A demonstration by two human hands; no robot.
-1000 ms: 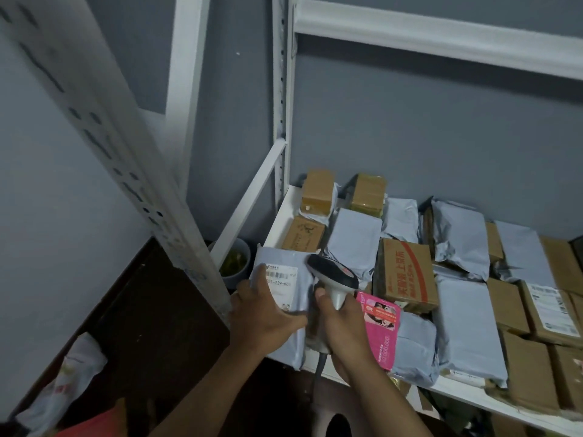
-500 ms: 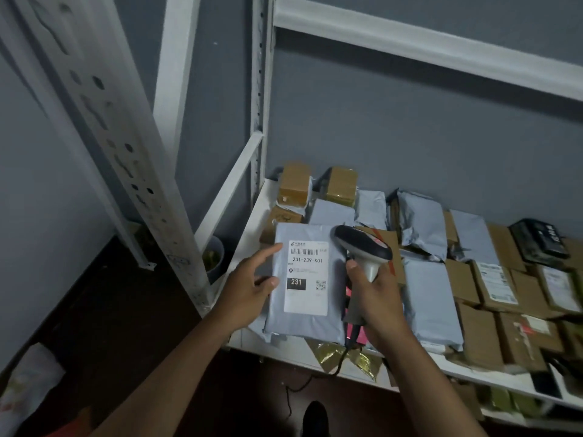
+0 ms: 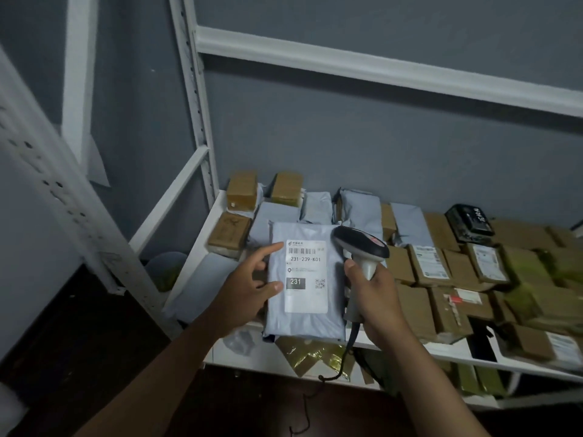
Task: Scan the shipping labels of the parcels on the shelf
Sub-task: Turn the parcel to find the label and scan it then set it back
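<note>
Holding a grey mailer (image 3: 304, 323) at its left edge, the left hand (image 3: 244, 288) has its thumb on the white shipping label (image 3: 305, 275) and its forefinger stretched up to the label's top corner, other fingers hidden behind. The mailer is tilted up, label toward the camera, above the near edge of the white shelf (image 3: 410, 348), its lower edge overhanging that lip. Just to its right, the right hand (image 3: 372, 291) grips the handle of one barcode scanner (image 3: 361, 247), head above the mailer's upper right corner; its cord hangs below the shelf. Bare shelf shows only along the left side and near lip. Parcels crowd the rest: four brown boxes (image 3: 241, 190) at the far left, several grey bags, one black parcel (image 3: 470, 220) far right; further right they blur uncountably.
</note>
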